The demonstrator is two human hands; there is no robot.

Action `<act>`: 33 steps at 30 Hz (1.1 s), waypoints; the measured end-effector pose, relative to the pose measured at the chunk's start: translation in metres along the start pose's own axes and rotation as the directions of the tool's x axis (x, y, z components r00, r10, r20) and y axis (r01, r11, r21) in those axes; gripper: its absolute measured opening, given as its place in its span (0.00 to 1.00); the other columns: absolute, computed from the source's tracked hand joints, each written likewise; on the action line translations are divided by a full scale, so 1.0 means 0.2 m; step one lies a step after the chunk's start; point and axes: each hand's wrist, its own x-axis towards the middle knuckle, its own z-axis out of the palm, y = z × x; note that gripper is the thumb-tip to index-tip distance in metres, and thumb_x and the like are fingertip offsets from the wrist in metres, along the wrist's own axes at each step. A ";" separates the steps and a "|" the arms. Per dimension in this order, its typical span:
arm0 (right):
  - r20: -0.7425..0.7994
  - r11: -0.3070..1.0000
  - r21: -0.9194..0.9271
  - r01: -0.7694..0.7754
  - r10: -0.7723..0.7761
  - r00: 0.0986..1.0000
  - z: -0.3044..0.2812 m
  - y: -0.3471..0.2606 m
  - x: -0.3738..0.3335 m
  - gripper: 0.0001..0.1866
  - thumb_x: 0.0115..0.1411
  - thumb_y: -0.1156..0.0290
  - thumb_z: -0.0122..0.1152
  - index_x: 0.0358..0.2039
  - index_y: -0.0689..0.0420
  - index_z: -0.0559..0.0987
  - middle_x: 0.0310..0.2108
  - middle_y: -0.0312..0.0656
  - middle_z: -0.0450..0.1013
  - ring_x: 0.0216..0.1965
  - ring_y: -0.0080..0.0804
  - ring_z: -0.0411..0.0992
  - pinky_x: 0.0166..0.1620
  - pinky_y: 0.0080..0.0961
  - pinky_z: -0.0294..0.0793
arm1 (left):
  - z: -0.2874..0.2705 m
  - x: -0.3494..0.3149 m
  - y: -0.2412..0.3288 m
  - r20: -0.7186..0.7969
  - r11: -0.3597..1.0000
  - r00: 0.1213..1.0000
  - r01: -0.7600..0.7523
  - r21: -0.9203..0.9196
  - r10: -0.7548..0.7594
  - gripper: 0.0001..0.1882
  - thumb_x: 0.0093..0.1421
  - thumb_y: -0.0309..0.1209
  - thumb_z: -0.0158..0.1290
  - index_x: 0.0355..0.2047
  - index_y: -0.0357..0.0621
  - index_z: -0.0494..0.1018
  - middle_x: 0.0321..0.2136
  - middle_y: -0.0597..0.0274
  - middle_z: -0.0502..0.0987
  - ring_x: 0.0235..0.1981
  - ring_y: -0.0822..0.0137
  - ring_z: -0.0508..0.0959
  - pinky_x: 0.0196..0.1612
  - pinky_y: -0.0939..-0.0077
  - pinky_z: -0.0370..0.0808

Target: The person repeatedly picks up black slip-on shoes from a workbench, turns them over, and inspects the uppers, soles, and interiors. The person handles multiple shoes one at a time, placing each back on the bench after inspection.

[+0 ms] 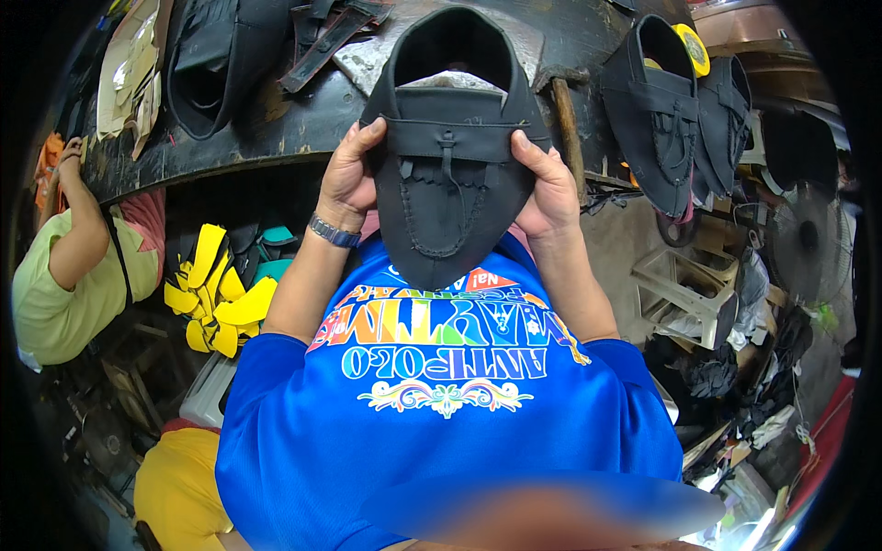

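Between my two hands is a black shoe upper [432, 207], its toe pointing down toward my chest and its open collar away from me. A strap with a small tassel crosses its front, and a stitched seam curves round the toe. My left hand [352, 174], with a watch on the wrist, grips the upper's left side, thumb on the front. My right hand [548, 188] grips the opposite side the same way. The fingers of both hands are mostly hidden behind the upper.
Beyond the upper is a dark worktable [266, 124] with a hammer [568, 138] on it. More black uppers [654, 110] lie at the right, another [204, 69] at the left. Yellow cut pieces [220, 294] are at lower left. A stool [684, 289] and a fan [808, 239] stand right. A person in light green [73, 285] is at far left.
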 end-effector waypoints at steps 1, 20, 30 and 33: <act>0.004 1.000 -0.010 0.002 -0.002 1.000 0.00 0.00 0.00 0.19 0.64 0.74 0.60 0.54 0.67 0.73 0.48 0.52 0.77 0.47 0.41 0.78 0.53 0.40 0.78 | 0.00 0.00 0.00 -0.009 1.000 1.000 0.004 -0.005 -0.004 0.17 0.65 0.29 0.54 0.53 0.36 0.72 0.47 0.52 0.80 0.48 0.61 0.81 0.54 0.61 0.78; 0.746 -0.358 -0.666 0.655 -0.310 0.589 0.36 -0.41 0.10 0.18 0.48 0.86 0.68 0.41 0.58 0.84 0.31 0.40 0.81 0.34 0.31 0.80 0.41 0.25 0.78 | 0.44 0.19 0.38 0.078 0.842 0.933 -0.352 0.409 0.352 0.29 0.66 0.23 0.49 0.67 0.44 0.58 0.55 0.55 0.72 0.51 0.66 0.75 0.58 0.71 0.71; 0.695 -0.790 -0.481 0.380 -0.079 0.715 -0.02 -0.01 0.32 0.26 0.53 0.67 0.69 0.55 0.51 0.77 0.54 0.44 0.74 0.57 0.44 0.70 0.60 0.41 0.67 | 0.00 0.32 0.28 0.088 0.724 0.884 -0.430 0.540 0.459 0.26 0.62 0.22 0.58 0.59 0.44 0.65 0.52 0.59 0.75 0.53 0.67 0.75 0.59 0.72 0.72; 0.672 -0.774 -0.555 0.304 -0.202 0.713 0.01 -0.10 0.16 0.32 0.53 0.67 0.70 0.59 0.51 0.73 0.57 0.48 0.71 0.59 0.46 0.67 0.60 0.42 0.66 | -0.02 0.32 0.28 0.133 0.706 0.875 -0.458 0.540 0.466 0.27 0.61 0.22 0.59 0.60 0.44 0.65 0.52 0.59 0.75 0.54 0.67 0.75 0.59 0.72 0.72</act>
